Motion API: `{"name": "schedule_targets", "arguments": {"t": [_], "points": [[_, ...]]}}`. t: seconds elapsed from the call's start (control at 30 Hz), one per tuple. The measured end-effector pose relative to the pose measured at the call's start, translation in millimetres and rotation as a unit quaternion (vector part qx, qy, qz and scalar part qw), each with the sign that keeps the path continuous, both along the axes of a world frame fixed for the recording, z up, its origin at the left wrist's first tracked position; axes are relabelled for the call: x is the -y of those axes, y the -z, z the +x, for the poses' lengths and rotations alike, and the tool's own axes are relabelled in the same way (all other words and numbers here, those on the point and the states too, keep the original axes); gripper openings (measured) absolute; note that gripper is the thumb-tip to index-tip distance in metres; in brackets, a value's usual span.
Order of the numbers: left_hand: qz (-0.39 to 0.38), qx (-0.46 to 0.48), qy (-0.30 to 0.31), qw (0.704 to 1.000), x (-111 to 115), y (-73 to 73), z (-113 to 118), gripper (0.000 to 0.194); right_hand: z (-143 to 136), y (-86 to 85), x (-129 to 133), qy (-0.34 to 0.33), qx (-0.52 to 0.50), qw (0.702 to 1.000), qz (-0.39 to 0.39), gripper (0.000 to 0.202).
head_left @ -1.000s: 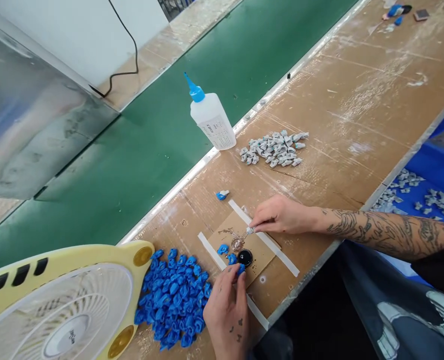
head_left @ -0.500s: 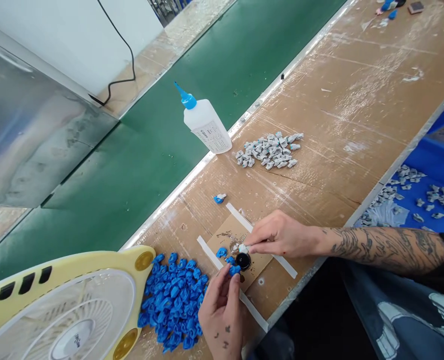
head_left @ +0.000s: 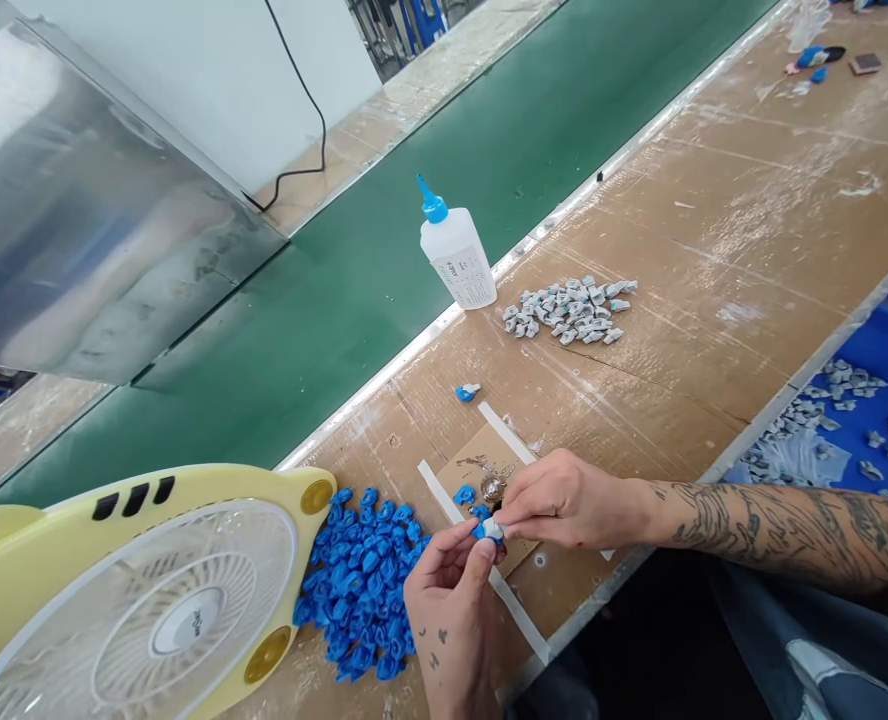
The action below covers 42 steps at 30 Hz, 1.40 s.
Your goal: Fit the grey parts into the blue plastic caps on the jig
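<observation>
Between its thumb and fingers, my left hand pinches a small blue piece. A grey-white piece is pinched by my right hand and touches the blue one. Both hands meet over a taped cardboard square. On the square, a loose blue piece lies beside a small round shiny object. The dark round dish is mostly hidden by my fingers. A joined blue and grey piece rests beyond the square.
A blue heap lies left of my hands, beside a yellow fan. A grey heap and a white bottle stand farther back, near the green belt. A blue bin holds grey pieces at the right.
My right hand has brought the grey-white piece from beside the dark dish onto the blue piece in my left hand. The whole view has shifted somewhat.
</observation>
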State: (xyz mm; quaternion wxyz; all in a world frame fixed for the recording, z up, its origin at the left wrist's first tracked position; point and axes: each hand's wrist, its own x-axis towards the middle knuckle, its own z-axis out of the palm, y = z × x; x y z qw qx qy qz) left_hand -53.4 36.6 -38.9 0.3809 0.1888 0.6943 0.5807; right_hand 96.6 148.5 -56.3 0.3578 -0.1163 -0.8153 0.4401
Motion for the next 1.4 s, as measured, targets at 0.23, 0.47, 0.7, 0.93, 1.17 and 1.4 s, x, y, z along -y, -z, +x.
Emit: {"name": "schedule_targets", "arguments": {"t": [0.23, 0.47, 0.7, 0.93, 1.17, 1.4], "points": [[0.02, -0.014, -0.024, 0.999, -12, 2.1, -3, 0.041, -16, -4.8, -8, 0.009, 0.017, 1.0, -0.003, 0.02], [-0.034, -0.438, 0.123, 0.89, -19, -12.2, -75, 0.04, -24, -5.3, -59, 0.076, 0.131, 0.988, -0.007, 0.015], [-0.102, -0.584, 0.415, 0.69, -38, -2.8, -138, 0.034, -22, -10.6, -111, 0.157, 0.26, 0.948, 0.093, 0.011], [-0.107, -0.554, 0.377, 0.735, -44, 1.5, -139, 0.027, 28, -26.1, -154, 0.21, 0.341, 0.895, 0.197, 0.018], [-0.017, -0.298, 0.108, 0.948, -30, -16.7, -104, 0.04, 34, -31.0, -177, 0.113, 0.409, 0.857, 0.291, 0.019], [0.054, 0.043, -0.085, 0.994, -6, -11.7, -55, 0.046, 34, -18.6, -180, 0.07, 0.384, 0.854, 0.343, 0.019]]}}
